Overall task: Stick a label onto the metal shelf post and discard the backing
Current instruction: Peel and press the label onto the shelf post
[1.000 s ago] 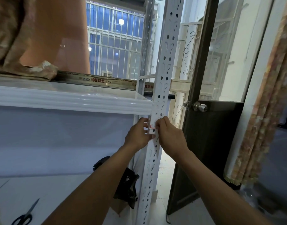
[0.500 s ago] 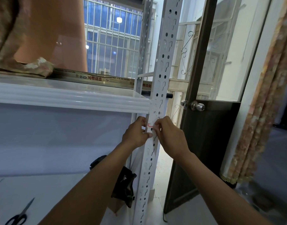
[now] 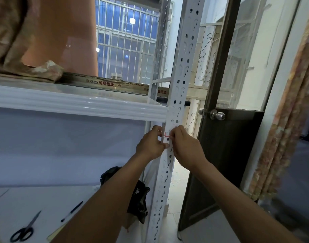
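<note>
One pair of scissors (image 3: 24, 229) and one pen (image 3: 71, 211) lie on the lower surface (image 3: 19, 204) at left. The left hand (image 3: 151, 143) and right hand (image 3: 186, 146), fingers pinched together on one red-edged label (image 3: 167, 135), press it against the white metal shelf post (image 3: 178, 95) just under the shelf (image 3: 76, 106). Compared with a second ago, the pen has come into view and the hands sit slightly higher.

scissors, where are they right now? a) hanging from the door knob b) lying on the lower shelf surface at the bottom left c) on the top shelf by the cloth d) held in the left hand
b: the scissors lie flat on the lower shelf at the bottom left, near a pen, while both hands are up at the post.
</note>
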